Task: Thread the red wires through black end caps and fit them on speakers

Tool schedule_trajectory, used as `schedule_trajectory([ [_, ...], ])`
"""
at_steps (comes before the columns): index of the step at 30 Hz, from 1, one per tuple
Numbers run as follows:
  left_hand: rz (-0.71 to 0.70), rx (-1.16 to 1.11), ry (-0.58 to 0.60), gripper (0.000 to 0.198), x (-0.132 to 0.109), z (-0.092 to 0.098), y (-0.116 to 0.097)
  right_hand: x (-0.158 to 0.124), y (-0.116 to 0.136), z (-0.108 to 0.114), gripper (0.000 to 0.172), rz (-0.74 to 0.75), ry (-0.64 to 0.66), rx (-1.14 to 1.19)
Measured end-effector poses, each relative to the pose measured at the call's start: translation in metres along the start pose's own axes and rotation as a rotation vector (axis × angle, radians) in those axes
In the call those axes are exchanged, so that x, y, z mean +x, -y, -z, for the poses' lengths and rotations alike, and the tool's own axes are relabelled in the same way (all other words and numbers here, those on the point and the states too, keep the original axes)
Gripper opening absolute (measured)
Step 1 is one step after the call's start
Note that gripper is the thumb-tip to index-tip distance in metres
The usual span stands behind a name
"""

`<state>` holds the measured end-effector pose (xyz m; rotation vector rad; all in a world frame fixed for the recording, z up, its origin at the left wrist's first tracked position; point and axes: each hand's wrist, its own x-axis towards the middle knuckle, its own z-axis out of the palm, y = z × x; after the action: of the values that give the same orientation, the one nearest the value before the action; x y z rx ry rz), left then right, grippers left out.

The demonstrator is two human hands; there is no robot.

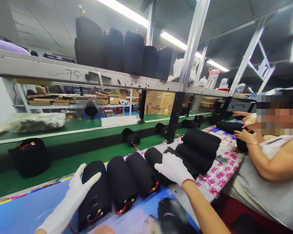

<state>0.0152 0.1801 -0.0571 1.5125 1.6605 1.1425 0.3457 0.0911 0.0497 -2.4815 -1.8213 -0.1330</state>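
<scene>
My left hand (pixel 80 188), in a white glove, lies with its fingers spread against a black cylindrical cushion (pixel 95 195). That cushion has red and black wires (pixel 95 217) at its near end. Two similar cushions (pixel 120 182) stand beside it in a row. My right hand (pixel 172 169), also gloved, rests on top of another black cushion (pixel 156 159). Just beyond it lies a stack of black rolls (pixel 197 149). Both my hands are on the cushions' upper surfaces, and neither visibly grips one.
A co-worker's hands (pixel 244 136) handle a black roll at the right, over a pink-printed plastic sheet (pixel 219 172). A green conveyor belt (pixel 63 162) carries black bags (pixel 29 157). A metal shelf (pixel 63 73) above holds tall black bags (pixel 122 52).
</scene>
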Motion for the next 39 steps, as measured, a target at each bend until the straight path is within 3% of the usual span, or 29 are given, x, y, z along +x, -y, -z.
schedule_trajectory([
  [4,0.041,-0.009,0.023,0.091,-0.009,-0.004,-0.003,0.015,0.007,0.027,0.047,0.038,-0.046,0.010],
  [8,0.052,-0.035,0.041,0.090,-0.003,-0.009,-0.006,0.074,0.042,0.047,0.045,0.166,-0.048,0.089],
  [13,0.074,-0.077,0.045,0.093,-0.003,-0.015,-0.004,0.155,0.095,0.018,0.036,0.178,0.101,0.175],
  [16,0.086,-0.102,0.025,0.089,-0.011,-0.017,0.000,0.171,0.111,-0.007,0.035,0.140,0.123,0.199],
  [19,0.110,-0.122,0.017,0.088,-0.013,-0.016,0.006,0.173,0.113,-0.011,0.037,0.140,0.064,0.204],
  [21,0.136,-0.136,0.026,0.089,-0.009,-0.013,0.009,0.169,0.105,0.001,0.038,0.151,-0.002,0.198],
  [24,0.173,-0.160,0.057,0.094,0.001,-0.004,0.010,0.148,0.072,0.031,0.044,0.143,-0.105,0.195],
  [27,0.196,-0.177,0.092,0.098,0.009,0.004,0.007,0.102,0.025,0.060,0.065,0.063,-0.210,0.220],
  [29,0.209,-0.186,0.118,0.102,0.010,0.005,0.002,0.063,-0.005,0.067,0.068,-0.039,-0.281,0.238],
  [32,0.178,-0.194,0.151,0.106,0.006,0.003,-0.012,0.014,-0.039,0.051,0.071,-0.242,-0.351,0.270],
  [34,0.137,-0.209,0.165,0.107,0.001,0.001,-0.024,-0.005,-0.057,0.027,0.074,-0.317,-0.302,0.355],
  [37,0.122,-0.260,0.176,0.110,-0.010,0.006,-0.041,-0.022,-0.074,-0.007,0.088,-0.311,-0.247,0.473],
  [39,0.112,-0.287,0.152,0.115,-0.022,0.016,-0.048,-0.033,-0.071,-0.015,0.100,-0.276,-0.399,0.405],
])
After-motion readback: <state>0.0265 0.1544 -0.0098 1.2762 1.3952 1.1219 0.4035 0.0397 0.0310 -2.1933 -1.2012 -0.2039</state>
